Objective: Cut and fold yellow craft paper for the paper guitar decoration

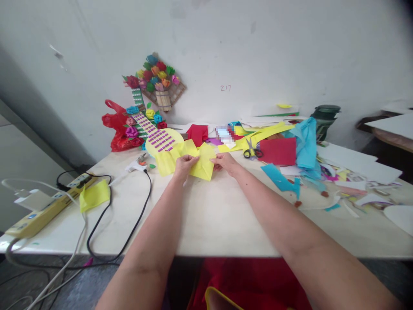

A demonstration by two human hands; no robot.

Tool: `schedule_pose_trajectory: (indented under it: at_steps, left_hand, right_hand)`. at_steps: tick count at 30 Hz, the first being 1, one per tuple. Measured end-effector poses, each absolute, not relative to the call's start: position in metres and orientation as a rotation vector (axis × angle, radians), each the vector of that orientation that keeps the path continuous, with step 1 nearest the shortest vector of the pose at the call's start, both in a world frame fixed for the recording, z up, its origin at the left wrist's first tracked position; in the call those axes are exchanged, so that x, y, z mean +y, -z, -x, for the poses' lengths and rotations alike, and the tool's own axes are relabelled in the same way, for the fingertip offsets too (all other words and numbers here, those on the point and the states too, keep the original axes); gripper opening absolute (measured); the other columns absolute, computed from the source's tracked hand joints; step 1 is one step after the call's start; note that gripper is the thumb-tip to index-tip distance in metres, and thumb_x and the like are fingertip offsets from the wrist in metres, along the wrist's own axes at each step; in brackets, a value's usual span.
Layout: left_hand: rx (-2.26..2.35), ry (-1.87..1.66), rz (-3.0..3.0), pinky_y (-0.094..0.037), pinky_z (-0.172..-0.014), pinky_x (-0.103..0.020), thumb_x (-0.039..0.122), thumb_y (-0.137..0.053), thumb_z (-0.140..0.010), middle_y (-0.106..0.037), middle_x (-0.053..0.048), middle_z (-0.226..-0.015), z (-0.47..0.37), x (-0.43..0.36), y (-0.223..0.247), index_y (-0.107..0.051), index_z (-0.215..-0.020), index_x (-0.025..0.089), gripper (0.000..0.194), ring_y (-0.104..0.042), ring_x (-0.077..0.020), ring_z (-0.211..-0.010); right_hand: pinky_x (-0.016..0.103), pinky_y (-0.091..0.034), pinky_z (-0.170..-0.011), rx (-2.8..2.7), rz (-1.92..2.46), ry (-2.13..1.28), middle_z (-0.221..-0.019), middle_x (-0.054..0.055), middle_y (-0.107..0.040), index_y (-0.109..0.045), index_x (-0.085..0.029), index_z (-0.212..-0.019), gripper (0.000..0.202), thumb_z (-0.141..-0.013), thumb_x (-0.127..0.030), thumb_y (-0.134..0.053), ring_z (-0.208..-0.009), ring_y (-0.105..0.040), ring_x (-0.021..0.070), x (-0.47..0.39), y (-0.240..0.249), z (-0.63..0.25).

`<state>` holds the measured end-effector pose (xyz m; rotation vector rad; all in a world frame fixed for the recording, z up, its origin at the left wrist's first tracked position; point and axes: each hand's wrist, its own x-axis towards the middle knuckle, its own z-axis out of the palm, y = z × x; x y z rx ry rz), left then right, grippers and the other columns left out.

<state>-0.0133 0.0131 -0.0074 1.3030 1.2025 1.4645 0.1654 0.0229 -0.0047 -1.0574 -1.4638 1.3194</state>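
A piece of thin yellow paper (pixel 204 164), perhaps crepe or tissue, is stretched between my two hands above the table. My left hand (pixel 186 165) pinches its left part near the middle, fingers closed. On its right edge, my right hand (pixel 223 162) grips it between thumb and fingers. More yellow paper (pixel 166 162) lies to the left of my left hand. Just behind it is a flat yellow shape with a purple-and-white striped strip (pixel 158 131) across it. Scissors with black handles (pixel 253 152) rest beyond my right hand.
At left are a glue gun (pixel 138 165), its black cord, a power strip (pixel 48 213) and a yellow paper square (pixel 94 196). Paper flowers (pixel 157 75) and a red bag (pixel 116 129) stand behind. Red paper (pixel 278 150), blue paper (pixel 306 142) and scraps lie right, near a dark green container (pixel 325 120).
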Motion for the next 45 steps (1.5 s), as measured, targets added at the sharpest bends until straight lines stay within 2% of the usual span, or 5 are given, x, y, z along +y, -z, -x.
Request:
schedule_pose_trajectory:
  at_steps: [20, 26, 31, 41, 45]
  left_hand:
    - [1.219, -1.497, -1.273, -0.040, -0.046, -0.021, 0.041, -0.070, -0.051, -0.052, 0.003, -0.050, 0.008, 0.014, 0.008, -0.051, -0.057, 0.015, 0.033, -0.049, -0.0081, -0.046]
    - [1.202, -1.542, -1.360, -0.040, -0.046, -0.020, 0.045, -0.066, -0.056, -0.054, 0.002, -0.054, 0.005, 0.016, 0.010, -0.050, -0.062, 0.016, 0.034, -0.050, -0.0086, -0.048]
    - [1.292, -1.553, -1.425, -0.037, -0.044, -0.019, 0.047, -0.062, -0.058, -0.050, 0.003, -0.051, 0.004, 0.018, 0.012, -0.050, -0.063, 0.016, 0.034, -0.047, -0.0077, -0.045]
    - [1.768, -1.379, -1.687, -0.034, -0.049, -0.022, 0.051, -0.051, -0.067, -0.054, 0.001, -0.055, 0.005, 0.020, 0.015, -0.055, -0.067, 0.019, 0.033, -0.050, -0.0123, -0.053]
    - [2.036, -1.157, -1.830, -0.037, -0.056, -0.025, 0.050, -0.045, -0.072, -0.061, -0.003, -0.067, 0.000, 0.014, 0.010, -0.057, -0.072, 0.022, 0.031, -0.056, -0.0174, -0.066]
  right_hand:
    - [0.020, -0.039, -0.040, -1.418, 1.025, -1.364, -0.045, -0.002, -0.058, -0.051, -0.016, -0.056, 0.018, -0.063, -0.026, -0.063, -0.043, -0.055, 0.0117, 0.020, 0.004, -0.164]
    - [0.023, -0.044, -0.043, -1.300, 0.931, -1.543, -0.062, 0.002, -0.064, -0.058, -0.015, -0.075, 0.022, -0.062, -0.031, -0.066, -0.049, -0.057, 0.0125, 0.018, 0.005, -0.158]
    - [0.024, -0.046, -0.048, -1.217, 0.952, -1.593, -0.071, 0.004, -0.066, -0.061, -0.014, -0.081, 0.026, -0.058, -0.022, -0.069, -0.057, -0.059, 0.0139, 0.015, 0.007, -0.148]
    - [0.028, -0.048, -0.063, -1.370, 1.079, -1.246, -0.082, 0.005, -0.066, -0.059, -0.014, -0.083, 0.029, -0.055, -0.015, -0.067, -0.069, -0.061, 0.0152, 0.018, 0.014, -0.141]
    - [0.030, -0.048, -0.066, -1.493, 1.240, -1.021, -0.082, 0.005, -0.065, -0.053, -0.014, -0.102, 0.048, -0.056, -0.018, -0.067, -0.072, -0.061, 0.0170, 0.022, 0.018, -0.142]
